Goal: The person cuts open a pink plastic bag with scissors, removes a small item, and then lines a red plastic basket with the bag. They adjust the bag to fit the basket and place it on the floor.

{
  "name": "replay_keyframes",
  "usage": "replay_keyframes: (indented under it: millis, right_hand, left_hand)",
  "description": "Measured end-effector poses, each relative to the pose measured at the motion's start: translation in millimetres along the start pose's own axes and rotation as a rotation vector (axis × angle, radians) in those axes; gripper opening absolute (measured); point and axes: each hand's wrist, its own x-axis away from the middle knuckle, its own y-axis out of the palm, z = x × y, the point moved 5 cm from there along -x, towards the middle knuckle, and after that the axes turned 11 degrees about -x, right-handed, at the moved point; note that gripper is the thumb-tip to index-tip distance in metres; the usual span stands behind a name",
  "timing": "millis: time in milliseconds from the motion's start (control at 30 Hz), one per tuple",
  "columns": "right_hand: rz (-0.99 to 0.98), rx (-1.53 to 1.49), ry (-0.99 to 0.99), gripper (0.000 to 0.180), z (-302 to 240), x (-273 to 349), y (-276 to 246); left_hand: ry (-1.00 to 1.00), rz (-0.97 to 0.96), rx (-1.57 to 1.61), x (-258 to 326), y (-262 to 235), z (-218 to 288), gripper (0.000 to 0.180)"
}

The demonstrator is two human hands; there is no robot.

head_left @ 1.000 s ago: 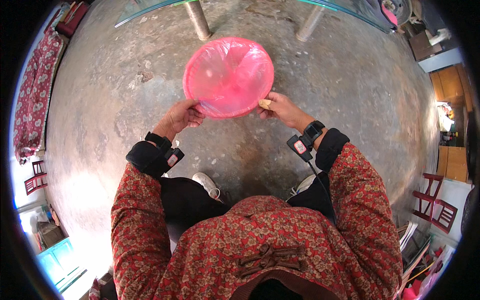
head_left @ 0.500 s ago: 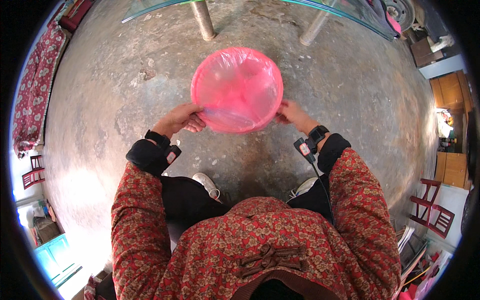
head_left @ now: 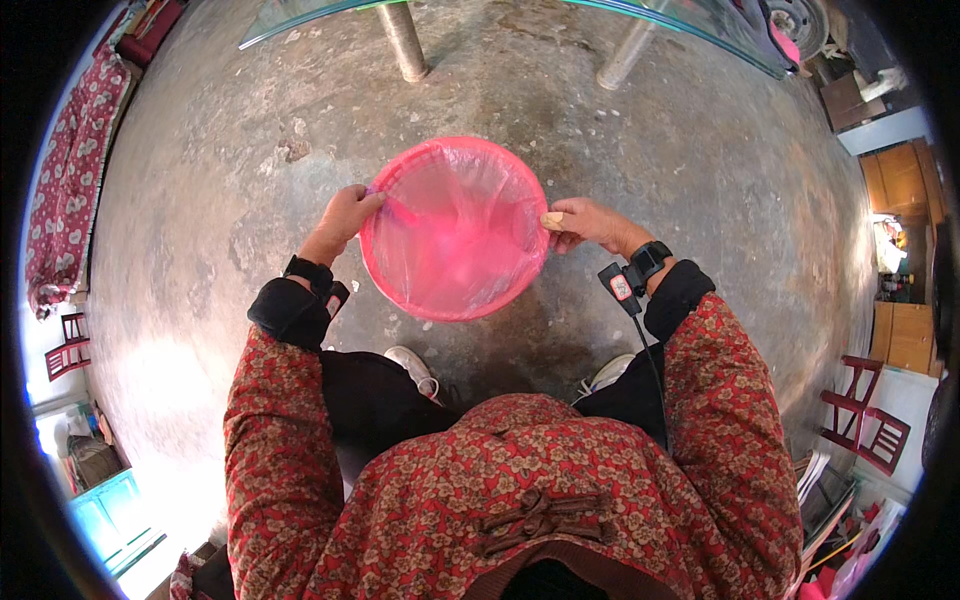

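A round pink bin (head_left: 480, 145), wide-mouthed like a trash can, is in front of my legs, with its opening turned up toward me. A clear, wrinkled plastic bag (head_left: 455, 235) lines the inside and reaches the rim. My left hand (head_left: 350, 214) pinches the rim at its upper left, fingers closed around the edge. On the right side of the rim, my right hand (head_left: 592, 226) has its thumb on top and its fingers curled below. A pale yellowish patch shows on that thumb. The bin's underside is hidden.
Beyond the bin stands a glass-topped table (head_left: 680, 35) with metal legs (head_left: 402, 42). My white shoes (head_left: 412, 370) are on the concrete floor (head_left: 230, 200). A red chair (head_left: 865, 415) and a wooden cabinet (head_left: 905, 335) are at the right; a patterned cloth (head_left: 75, 170) hangs at the left.
The bin has come nearer to me and slightly left, turning in my hands. My left hand has moved up and left along the rim; my right hand now grips the right edge.
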Motion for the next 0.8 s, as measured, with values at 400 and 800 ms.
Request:
replay_keyframes:
  millis: [400, 800]
  right_hand:
    - [0.307, 0.159, -0.224, 0.041, -5.5, -15.2, 1.6]
    - [0.169, 0.096, -0.19, 0.03, -12.0, 0.2, 53.1]
  left_hand:
    - [0.172, 0.287, -0.307, 11.0, -6.9, 36.9, 0.033]
    - [0.735, -0.563, -0.783, 4.6, 121.7, 90.0, 0.037]
